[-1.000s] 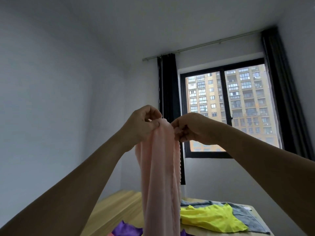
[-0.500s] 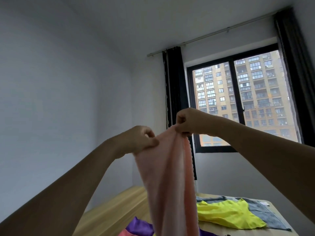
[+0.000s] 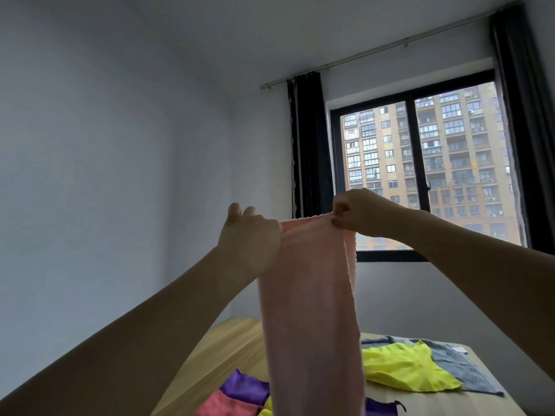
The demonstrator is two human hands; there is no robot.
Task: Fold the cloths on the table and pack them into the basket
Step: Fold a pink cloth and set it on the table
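A cloth (image 3: 310, 298) hangs in front of the person, its top edge stretched between the left hand (image 3: 250, 235) on its left corner and the right hand (image 3: 359, 210) on its right corner, both raised well above the table (image 3: 228, 346). On the table behind and to the right of it, one cloth (image 3: 405, 369) lies partly on top of another (image 3: 464, 369), and more cloths (image 3: 240, 396) lie overlapping at the near edge to its lower left. The window (image 3: 420, 172) stands in the far wall behind the right hand, with a curtain (image 3: 309, 142) at its left side.
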